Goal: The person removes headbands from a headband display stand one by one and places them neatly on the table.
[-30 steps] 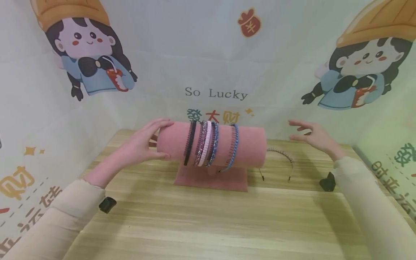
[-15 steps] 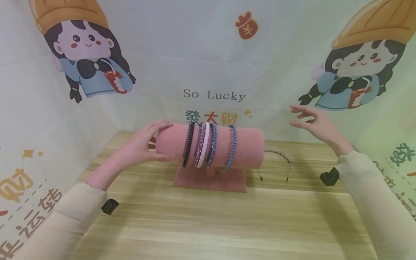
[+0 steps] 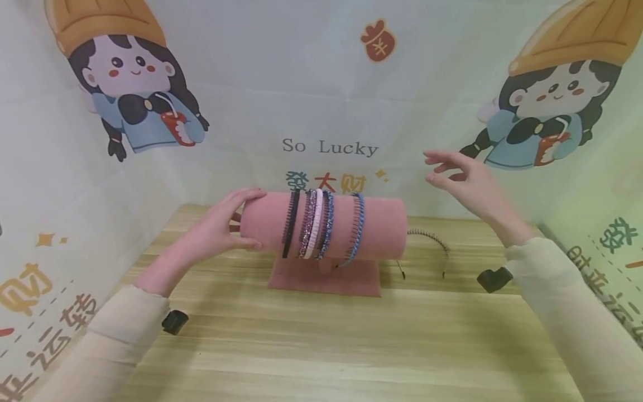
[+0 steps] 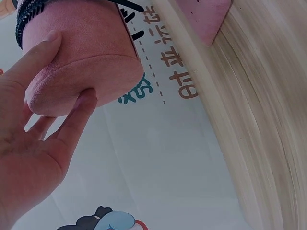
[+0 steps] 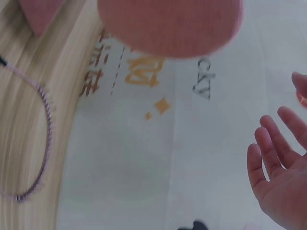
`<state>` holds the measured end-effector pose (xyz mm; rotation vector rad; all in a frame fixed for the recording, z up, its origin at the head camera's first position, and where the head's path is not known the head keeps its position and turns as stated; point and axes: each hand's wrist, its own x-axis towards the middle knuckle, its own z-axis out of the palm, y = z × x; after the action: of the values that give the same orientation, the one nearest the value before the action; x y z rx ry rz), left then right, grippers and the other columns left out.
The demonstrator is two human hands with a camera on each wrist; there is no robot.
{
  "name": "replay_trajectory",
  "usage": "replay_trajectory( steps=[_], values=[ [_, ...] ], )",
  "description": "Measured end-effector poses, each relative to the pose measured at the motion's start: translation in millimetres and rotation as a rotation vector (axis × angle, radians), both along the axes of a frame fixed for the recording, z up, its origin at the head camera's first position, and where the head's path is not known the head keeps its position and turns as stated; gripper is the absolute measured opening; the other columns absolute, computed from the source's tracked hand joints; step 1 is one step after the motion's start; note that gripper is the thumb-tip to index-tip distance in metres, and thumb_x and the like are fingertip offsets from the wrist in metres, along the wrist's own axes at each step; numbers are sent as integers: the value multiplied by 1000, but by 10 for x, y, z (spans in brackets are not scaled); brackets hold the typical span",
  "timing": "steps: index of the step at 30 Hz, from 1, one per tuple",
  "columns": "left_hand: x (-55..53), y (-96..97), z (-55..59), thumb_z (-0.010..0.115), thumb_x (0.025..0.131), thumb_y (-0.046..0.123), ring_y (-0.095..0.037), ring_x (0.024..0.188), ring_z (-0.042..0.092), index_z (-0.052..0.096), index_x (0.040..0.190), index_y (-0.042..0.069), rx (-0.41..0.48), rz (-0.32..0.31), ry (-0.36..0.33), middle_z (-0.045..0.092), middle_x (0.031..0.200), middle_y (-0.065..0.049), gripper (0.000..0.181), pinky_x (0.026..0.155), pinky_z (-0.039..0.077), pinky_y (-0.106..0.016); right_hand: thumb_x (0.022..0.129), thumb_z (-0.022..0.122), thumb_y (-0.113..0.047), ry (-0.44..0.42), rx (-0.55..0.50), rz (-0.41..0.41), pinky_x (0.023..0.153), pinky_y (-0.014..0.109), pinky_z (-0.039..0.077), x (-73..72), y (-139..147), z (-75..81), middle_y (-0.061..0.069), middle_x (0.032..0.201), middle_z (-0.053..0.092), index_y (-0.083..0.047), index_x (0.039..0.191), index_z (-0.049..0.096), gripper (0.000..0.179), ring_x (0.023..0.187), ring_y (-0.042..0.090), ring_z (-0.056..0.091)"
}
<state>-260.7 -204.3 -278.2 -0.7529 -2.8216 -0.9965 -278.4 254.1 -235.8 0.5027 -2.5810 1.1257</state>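
A pink headband display stand (image 3: 384,226) has a plush horizontal roll on a flat base. Around the roll sit several toothed headbands: a black headband (image 3: 289,226), a purple glitter headband (image 3: 307,226), a pale pink headband (image 3: 316,226), a blue glitter headband (image 3: 327,223) and, spaced apart to the right, a blue headband (image 3: 359,226). My left hand (image 3: 218,223) grips the roll's left end; in the left wrist view one finger presses its end face (image 4: 91,79). My right hand (image 3: 474,187) hangs in the air, fingers loosely extended, above and right of the roll, holding nothing.
A thin toothed headband (image 3: 429,235) lies on the wooden table (image 3: 321,346) just right of the stand. A printed cloth backdrop (image 3: 251,111) rises behind the table and along both sides.
My right hand has risen, then shifted left toward the roll. The left hand keeps its grip on the roll's end, and the headbands hold their places.
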Motion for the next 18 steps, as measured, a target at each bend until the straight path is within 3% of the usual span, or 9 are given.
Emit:
replay_trajectory(
  steps=[9,18],
  values=[
    [22,-14,-17,82,78,6,-39,115,59,31,153,23,46,0,-27,25,162,-12,93,95,55,-46,97,63,-27,109,-64,76,91,21,44,184,-507,-28,3,129,64,-24,141,55,45,114,12,55],
    [23,-22,-40,82,79,7,-38,118,57,30,154,25,67,-5,-40,24,163,-11,93,94,56,-46,96,62,-20,111,-62,131,94,39,49,313,-844,-99,7,129,64,-19,142,52,47,116,22,57]
  ],
)
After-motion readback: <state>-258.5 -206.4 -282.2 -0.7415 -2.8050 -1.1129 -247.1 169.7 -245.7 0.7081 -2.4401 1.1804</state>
